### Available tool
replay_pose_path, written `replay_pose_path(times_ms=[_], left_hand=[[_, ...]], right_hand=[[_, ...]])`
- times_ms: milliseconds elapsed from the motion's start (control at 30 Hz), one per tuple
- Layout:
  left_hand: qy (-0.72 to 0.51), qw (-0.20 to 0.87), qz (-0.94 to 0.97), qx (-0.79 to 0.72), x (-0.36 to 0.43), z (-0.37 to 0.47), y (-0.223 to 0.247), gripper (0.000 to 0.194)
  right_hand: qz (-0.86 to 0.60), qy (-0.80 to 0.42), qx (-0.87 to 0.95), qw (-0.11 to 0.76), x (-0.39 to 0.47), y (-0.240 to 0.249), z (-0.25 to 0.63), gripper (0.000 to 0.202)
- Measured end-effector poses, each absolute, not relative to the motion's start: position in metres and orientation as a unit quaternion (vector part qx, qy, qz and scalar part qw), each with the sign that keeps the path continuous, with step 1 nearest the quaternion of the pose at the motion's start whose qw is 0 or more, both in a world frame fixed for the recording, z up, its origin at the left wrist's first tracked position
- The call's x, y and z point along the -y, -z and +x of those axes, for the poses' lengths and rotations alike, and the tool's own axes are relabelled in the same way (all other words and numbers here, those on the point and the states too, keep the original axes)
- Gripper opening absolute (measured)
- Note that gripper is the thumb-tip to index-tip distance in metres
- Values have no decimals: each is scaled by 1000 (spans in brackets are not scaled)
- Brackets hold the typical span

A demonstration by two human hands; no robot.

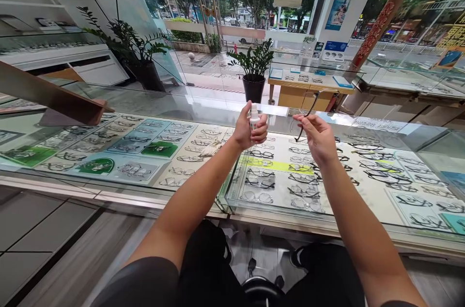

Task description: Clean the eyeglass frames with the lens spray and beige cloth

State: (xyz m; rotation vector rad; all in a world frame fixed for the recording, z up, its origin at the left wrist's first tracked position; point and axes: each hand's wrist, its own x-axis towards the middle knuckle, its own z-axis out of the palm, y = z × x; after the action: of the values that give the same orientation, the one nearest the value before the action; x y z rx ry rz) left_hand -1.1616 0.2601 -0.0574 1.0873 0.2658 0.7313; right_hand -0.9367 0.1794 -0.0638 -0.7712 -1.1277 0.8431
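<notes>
My left hand (pixel 250 130) is wrapped round a small white spray bottle (pixel 254 118), held upright above the glass display case. Its label is partly covered by my fingers. To the right, my right hand (pixel 317 135) pinches a pair of eyeglasses (pixel 311 103) with dark temples; the lenses are thin and hard to make out against the background. The bottle and the eyeglasses are apart, both over the counter top. Below them, under the glass, lie rows of eyeglass frames (pixel 259 181). A pale crumpled cloth (pixel 212 148) rests left of my left forearm.
The glass display case (pixel 232 203) runs across in front of me. A brown wooden board-like piece (pixel 54 96) juts in at the left. Potted plants (pixel 253 86) stand beyond the counter, with a wooden table (pixel 308 89) behind. My legs and a stool base (pixel 259 287) are below.
</notes>
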Motion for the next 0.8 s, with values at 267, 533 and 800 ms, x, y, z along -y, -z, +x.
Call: replay_pose_path(times_ms=[267, 533, 800], left_hand=[[-307, 770, 553, -84, -255, -1163, 55, 81], [-388, 760, 501, -146, -257, -1157, 57, 73], [-497, 706, 461, -207, -258, -1151, 57, 56]], right_hand=[[-389, -393, 525, 647, -177, 74, -952, 31], [-420, -394, 522, 630, -176, 74, -961, 41], [-431, -387, 518, 630, -181, 80, -956, 40]])
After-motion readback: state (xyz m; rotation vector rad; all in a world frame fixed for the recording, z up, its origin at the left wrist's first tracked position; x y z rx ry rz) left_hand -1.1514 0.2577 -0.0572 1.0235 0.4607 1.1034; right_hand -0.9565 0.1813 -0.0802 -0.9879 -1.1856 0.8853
